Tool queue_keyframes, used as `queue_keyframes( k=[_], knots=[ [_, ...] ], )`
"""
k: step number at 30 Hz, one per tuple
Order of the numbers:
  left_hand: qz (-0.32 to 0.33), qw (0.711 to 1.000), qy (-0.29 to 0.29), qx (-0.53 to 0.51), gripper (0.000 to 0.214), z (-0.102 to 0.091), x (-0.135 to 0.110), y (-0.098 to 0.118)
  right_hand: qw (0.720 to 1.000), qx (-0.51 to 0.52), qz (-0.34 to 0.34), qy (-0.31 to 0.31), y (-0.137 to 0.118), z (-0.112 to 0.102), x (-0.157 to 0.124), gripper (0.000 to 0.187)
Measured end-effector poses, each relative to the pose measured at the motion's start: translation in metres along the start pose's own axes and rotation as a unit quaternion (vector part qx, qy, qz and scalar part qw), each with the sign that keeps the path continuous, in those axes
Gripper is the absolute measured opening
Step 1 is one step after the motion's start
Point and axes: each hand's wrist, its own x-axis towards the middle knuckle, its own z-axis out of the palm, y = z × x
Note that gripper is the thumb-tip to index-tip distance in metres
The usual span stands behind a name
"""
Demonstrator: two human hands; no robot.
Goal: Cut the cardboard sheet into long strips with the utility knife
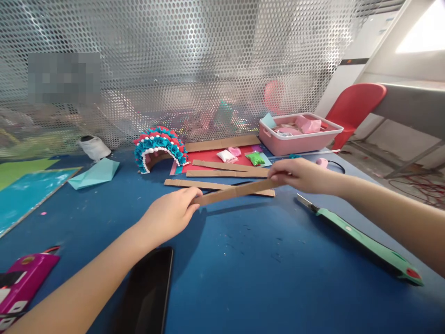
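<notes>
- A blue table [222, 278] fills most of the frame; two bare hands hold a narrow cardboard strip [239, 189] slantwise across the centre.
- Left hand [174, 211], just left of centre: thumb and fingers pinched on the strip's left end.
- Right hand [294, 175], right of centre: fingers closed on its right end, higher in the frame.
- Three more strips [225, 174] lie just behind, near the centre.
- Upper left of centre stands an arch [162, 144] covered in blue and red trim with white beads.
- To its right, small white [225, 156] and green [255, 159] bags rest on red paper [203, 157]; a pink tub [295, 143] is at upper right.
- A green cutter [361, 236] lies at lower right, blade out, untouched.
- Progress, as a judgement: the strips seem already cut to separate lengths, and the arch looks decorated. The held strip is bare, nearly straight and joined to nothing visible, so any shaping, fixing or decorating of it is not done.
</notes>
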Motion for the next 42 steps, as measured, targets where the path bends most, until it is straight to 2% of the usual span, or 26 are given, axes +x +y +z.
queue_keyframes(
  k=[3, 6, 9, 12, 15, 18, 21, 25, 27, 32, 37, 42],
  knots=[
    [-0.012, 0.996, 0.073, 0.041, 0.031, 0.002, 0.003, -0.007, 1.000, 0.008, 0.006, 0.016, 0.013, -0.012, 0.009, 0.028],
    [0.009, 0.994, 0.102, 0.029, 0.030, 0.004, 0.006, -0.015, 0.999, 0.022, 0.024, -0.003, 0.019, -0.016, 0.012, 0.033],
    [0.033, 0.992, 0.118, 0.007, 0.024, 0.006, 0.008, -0.020, 0.997, 0.070, 0.039, -0.019, 0.019, -0.012, 0.009, 0.037],
    [0.037, 0.994, 0.104, 0.007, 0.022, 0.010, 0.009, -0.020, 0.989, 0.126, 0.047, -0.064, 0.016, -0.003, 0.004, 0.041],
    [0.037, 0.997, 0.066, 0.007, 0.021, 0.013, 0.010, -0.018, 0.987, 0.105, 0.046, -0.117, 0.012, 0.005, -0.001, 0.044],
    [0.041, 0.998, 0.039, -0.002, 0.021, 0.015, 0.010, -0.017, 0.985, 0.085, 0.045, -0.140, 0.010, 0.010, -0.001, 0.044],
    [0.043, 0.999, 0.026, -0.011, 0.017, 0.017, 0.011, -0.017, 0.989, 0.087, 0.058, -0.102, 0.016, 0.009, 0.005, 0.040],
    [0.050, 0.998, 0.021, -0.020, 0.014, 0.017, 0.012, -0.018, 0.994, 0.043, 0.083, 0.055, 0.033, 0.002, 0.017, 0.031],
    [0.052, 0.998, 0.019, -0.024, 0.014, 0.017, 0.012, -0.018, 0.992, 0.016, 0.092, 0.084, 0.038, -0.001, 0.023, 0.027],
    [0.051, 0.998, 0.009, -0.024, 0.013, 0.014, 0.011, -0.016, 0.994, -0.018, 0.070, 0.078, 0.036, -0.004, 0.035, 0.025],
    [0.047, 0.999, 0.008, -0.021, 0.012, 0.012, 0.011, -0.014, 0.999, -0.040, 0.011, 0.020, 0.030, 0.005, 0.045, 0.026],
    [0.043, 0.999, 0.009, -0.016, 0.012, 0.012, 0.012, -0.016, 0.997, -0.070, -0.015, -0.013, 0.031, 0.017, 0.055, 0.017]
  ],
)
